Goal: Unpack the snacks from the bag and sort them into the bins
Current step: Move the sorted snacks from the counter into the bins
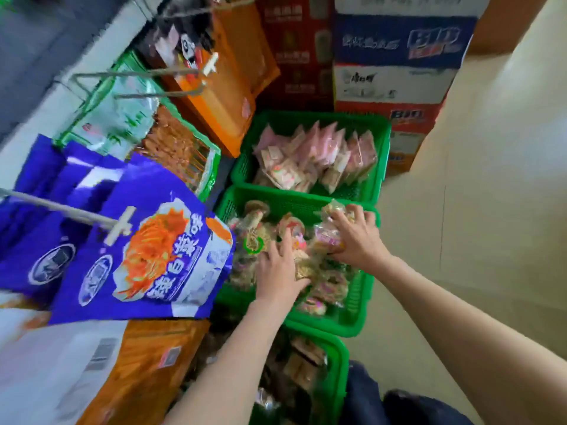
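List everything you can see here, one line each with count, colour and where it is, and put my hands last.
green bins: three, green, in a row on the floor
pink packets: many, pink and cream, in the far bin
clear snack packs: many, clear with pink and tan, in the middle bin
brown snacks: many, brown, in the near bin
purple bags: several, purple and white, hanging on the left
orange bags: a few, orange, hanging further back
cartons: a stack, blue, white and red, behind the bins
left hand: one, on the middle bin's packs
right hand: one, gripping a pack there
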